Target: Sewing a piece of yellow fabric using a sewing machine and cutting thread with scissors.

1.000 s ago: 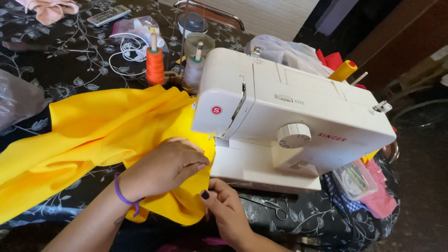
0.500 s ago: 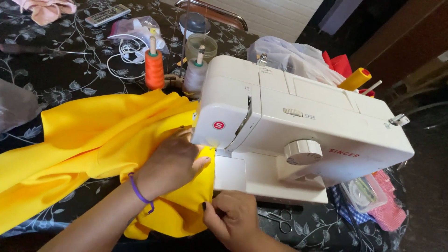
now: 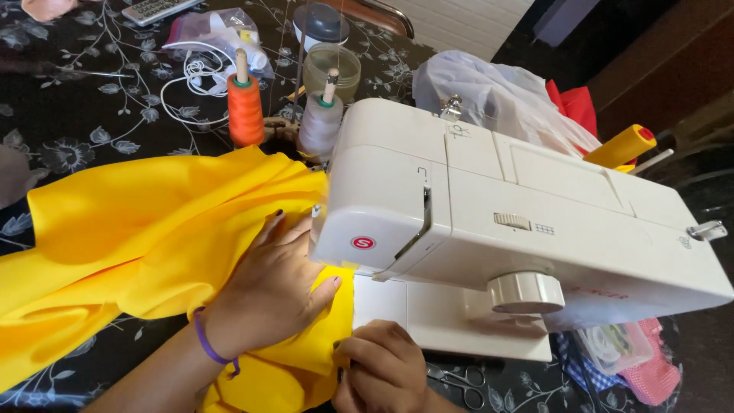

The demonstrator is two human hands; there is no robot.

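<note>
Yellow fabric [image 3: 145,229] lies spread over the left half of the dark floral surface [image 3: 69,115], folded in loose ridges and running under the head of the white sewing machine [image 3: 520,237]. Behind the fabric stand an orange thread cone [image 3: 246,107] and, just beside it, a pale grey thread cone [image 3: 319,122], both upright; a white cable [image 3: 187,84] and a clear bag [image 3: 218,30] lie further back. The left hand [image 3: 271,287] rests flat on the fabric, fingers spread and extended toward the needle area, pressing the cloth down rather than gripping it; a purple band [image 3: 208,346] circles the wrist. The right hand [image 3: 382,371] sits at the lower edge of the view, just in front of the machine bed, fingers curled and pinched on the fabric's near edge. The two hands are close together but not touching. The needle itself is hidden by the machine head. A round dial [image 3: 526,292] faces forward on the machine body. Scissors [image 3: 459,378] lie on the surface below the bed. A yellow spool [image 3: 621,147] sits behind the machine at right, near red cloth [image 3: 577,107].
</note>
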